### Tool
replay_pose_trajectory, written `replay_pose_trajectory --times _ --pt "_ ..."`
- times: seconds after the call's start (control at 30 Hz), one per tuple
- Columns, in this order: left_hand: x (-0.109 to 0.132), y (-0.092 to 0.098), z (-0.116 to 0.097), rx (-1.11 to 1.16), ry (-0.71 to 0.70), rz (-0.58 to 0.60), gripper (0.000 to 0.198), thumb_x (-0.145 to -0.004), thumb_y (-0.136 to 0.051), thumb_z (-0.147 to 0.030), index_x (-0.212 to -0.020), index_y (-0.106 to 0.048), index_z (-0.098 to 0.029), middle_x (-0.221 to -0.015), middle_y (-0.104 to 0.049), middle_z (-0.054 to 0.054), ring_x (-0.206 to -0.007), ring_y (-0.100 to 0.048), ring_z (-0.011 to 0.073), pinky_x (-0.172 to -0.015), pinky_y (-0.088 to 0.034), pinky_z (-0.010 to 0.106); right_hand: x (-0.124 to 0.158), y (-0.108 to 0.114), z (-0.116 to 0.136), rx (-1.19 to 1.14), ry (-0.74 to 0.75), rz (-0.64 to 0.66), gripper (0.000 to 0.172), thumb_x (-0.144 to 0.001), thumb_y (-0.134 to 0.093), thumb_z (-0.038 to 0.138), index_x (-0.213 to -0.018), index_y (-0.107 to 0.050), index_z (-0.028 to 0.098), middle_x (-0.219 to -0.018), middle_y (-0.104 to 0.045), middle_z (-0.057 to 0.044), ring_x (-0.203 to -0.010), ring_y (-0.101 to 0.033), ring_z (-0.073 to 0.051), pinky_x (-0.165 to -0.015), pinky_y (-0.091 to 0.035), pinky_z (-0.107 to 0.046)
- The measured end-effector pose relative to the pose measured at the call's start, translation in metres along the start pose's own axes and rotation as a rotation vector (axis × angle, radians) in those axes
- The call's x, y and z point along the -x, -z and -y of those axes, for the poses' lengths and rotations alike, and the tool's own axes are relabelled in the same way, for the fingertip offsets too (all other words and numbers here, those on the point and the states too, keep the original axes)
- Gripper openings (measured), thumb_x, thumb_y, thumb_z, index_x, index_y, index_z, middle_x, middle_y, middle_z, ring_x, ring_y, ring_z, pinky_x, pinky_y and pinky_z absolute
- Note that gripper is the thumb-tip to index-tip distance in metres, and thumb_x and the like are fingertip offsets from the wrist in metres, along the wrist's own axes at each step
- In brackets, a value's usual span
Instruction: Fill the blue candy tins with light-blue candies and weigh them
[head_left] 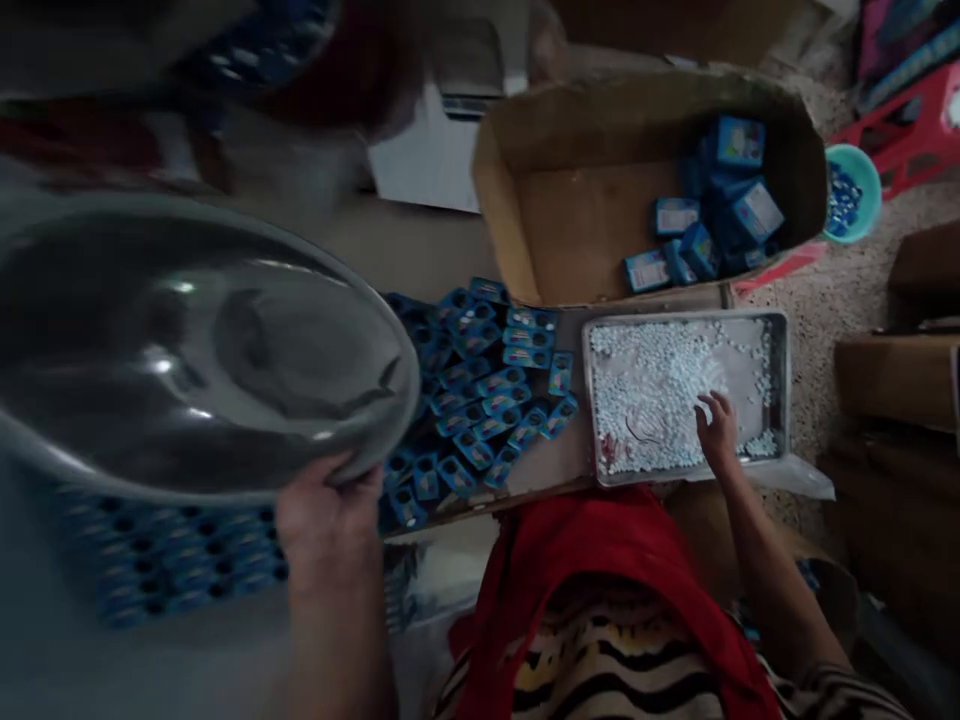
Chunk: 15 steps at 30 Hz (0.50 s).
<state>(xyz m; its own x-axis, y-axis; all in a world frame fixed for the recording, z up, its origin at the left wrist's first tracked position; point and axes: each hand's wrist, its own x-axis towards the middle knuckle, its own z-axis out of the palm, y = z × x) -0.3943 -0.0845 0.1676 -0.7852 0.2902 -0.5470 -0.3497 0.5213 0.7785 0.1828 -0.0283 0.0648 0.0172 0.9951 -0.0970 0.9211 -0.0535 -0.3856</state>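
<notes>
My left hand point(330, 515) is closed on the near rim of a large shiny metal bowl point(315, 330), which is tilted and shows its inside. My right hand point(718, 435) hovers over or touches the right part of a metal tray point(781, 385); its fingers are curved and apart, with nothing visible in them. Small whitish pellets point(652, 380) are spread across the tray, thickest on its left side. Between the bowl and the tray lie many small blue boxes point(480, 410) with dark round openings. The bowl covers some of them.
Behind the tray stands an open cardboard box point(570, 220) with several blue packs point(750, 210) at its right end. A turquoise basin point(870, 195) of small blue pieces sits by a red stool point(919, 125). More blue boxes point(180, 550) stand in rows at lower left. Cartons point(892, 380) are at right.
</notes>
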Motion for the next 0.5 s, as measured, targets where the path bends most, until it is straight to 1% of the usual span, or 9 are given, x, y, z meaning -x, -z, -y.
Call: replay_pose_trajectory --times 0.1,0.17,0.27,0.33,0.37,0.4,0.43,0.47,0.5 --pt "0.047 -0.019 0.057 -0.055 0.074 0.079 0.042 -0.047 -0.066 -0.033 -0.089 -0.065 -0.035 -0.088 -0.078 -0.007 -0.111 -0.072 0.0314 -0.101 -0.059 0.062 0.011 0.01 -0.035 0.062 -0.04 -0.064 0.034 -0.102 -0.054 0.035 -0.124 -0.076 0.021 -0.14 -0.066 -0.018 -0.136 -0.059 -0.031 -0.119 -0.046 -0.057" --pt "0.063 -0.036 0.083 -0.091 0.107 0.106 0.039 -0.046 -0.07 -0.039 -0.083 -0.061 -0.033 -0.08 -0.074 -0.005 -0.105 -0.072 0.0318 -0.095 -0.061 0.062 0.02 0.018 -0.058 0.084 -0.059 -0.108 0.035 -0.103 -0.054 0.036 -0.125 -0.075 0.021 -0.144 -0.063 -0.019 -0.137 -0.058 -0.032 -0.12 -0.046 -0.057" --pt "0.071 -0.053 0.104 -0.094 0.124 0.109 0.043 -0.047 -0.079 -0.046 -0.081 -0.057 -0.029 -0.074 -0.071 -0.003 -0.096 -0.071 0.0286 -0.086 -0.062 0.054 0.036 0.033 -0.092 0.103 -0.037 -0.126 0.035 -0.104 -0.054 0.037 -0.127 -0.075 0.021 -0.149 -0.06 -0.018 -0.141 -0.054 -0.032 -0.123 -0.044 -0.055" --pt "0.078 -0.052 0.113 -0.083 0.145 0.139 0.05 -0.053 -0.086 -0.057 -0.082 -0.056 -0.028 -0.075 -0.072 -0.002 -0.094 -0.072 0.0263 -0.083 -0.063 0.048 0.044 0.043 -0.114 0.127 -0.033 -0.135 0.039 -0.105 -0.055 0.039 -0.134 -0.073 0.021 -0.156 -0.056 -0.018 -0.149 -0.049 -0.033 -0.127 -0.04 -0.055" --pt "0.086 -0.049 0.119 -0.089 0.154 0.175 0.054 -0.059 -0.084 -0.068 -0.082 -0.057 -0.028 -0.077 -0.073 -0.001 -0.093 -0.073 0.0258 -0.082 -0.063 0.046 0.046 0.048 -0.124 0.136 -0.054 -0.149 0.044 -0.104 -0.055 0.041 -0.14 -0.07 0.02 -0.16 -0.053 -0.019 -0.152 -0.046 -0.034 -0.129 -0.037 -0.056" --pt "0.096 -0.045 0.127 -0.128 0.143 0.207 0.059 -0.068 -0.076 -0.082 -0.082 -0.056 -0.027 -0.078 -0.075 0.001 -0.091 -0.074 0.0254 -0.08 -0.064 0.045 0.045 0.054 -0.134 0.138 -0.095 -0.165 0.049 -0.104 -0.055 0.043 -0.145 -0.066 0.018 -0.162 -0.052 -0.021 -0.154 -0.044 -0.035 -0.13 -0.035 -0.056" --pt "0.109 -0.043 0.137 -0.199 0.111 0.232 0.066 -0.075 -0.062 -0.092 -0.081 -0.055 -0.027 -0.078 -0.075 0.003 -0.089 -0.075 0.0252 -0.078 -0.065 0.044 0.042 0.059 -0.144 0.131 -0.151 -0.178 0.055 -0.104 -0.054 0.045 -0.149 -0.062 0.015 -0.161 -0.052 -0.023 -0.154 -0.044 -0.036 -0.13 -0.035 -0.056" --pt "0.125 -0.043 0.15 -0.291 0.061 0.244 0.07 -0.08 -0.05 -0.097 -0.081 -0.054 -0.026 -0.077 -0.075 0.004 -0.084 -0.075 0.0251 -0.076 -0.065 0.044 0.035 0.064 -0.152 0.115 -0.211 -0.178 0.06 -0.104 -0.052 0.046 -0.153 -0.059 0.011 -0.16 -0.054 -0.025 -0.152 -0.046 -0.037 -0.129 -0.036 -0.056" --pt "0.142 -0.046 0.163 -0.393 -0.006 0.243 0.071 -0.083 -0.045 -0.096 -0.081 -0.053 -0.026 -0.074 -0.074 0.004 -0.08 -0.075 0.0251 -0.074 -0.066 0.044 0.027 0.068 -0.159 0.09 -0.269 -0.164 0.064 -0.104 -0.049 0.047 -0.155 -0.055 0.008 -0.156 -0.057 -0.027 -0.148 -0.05 -0.037 -0.126 -0.039 -0.055"
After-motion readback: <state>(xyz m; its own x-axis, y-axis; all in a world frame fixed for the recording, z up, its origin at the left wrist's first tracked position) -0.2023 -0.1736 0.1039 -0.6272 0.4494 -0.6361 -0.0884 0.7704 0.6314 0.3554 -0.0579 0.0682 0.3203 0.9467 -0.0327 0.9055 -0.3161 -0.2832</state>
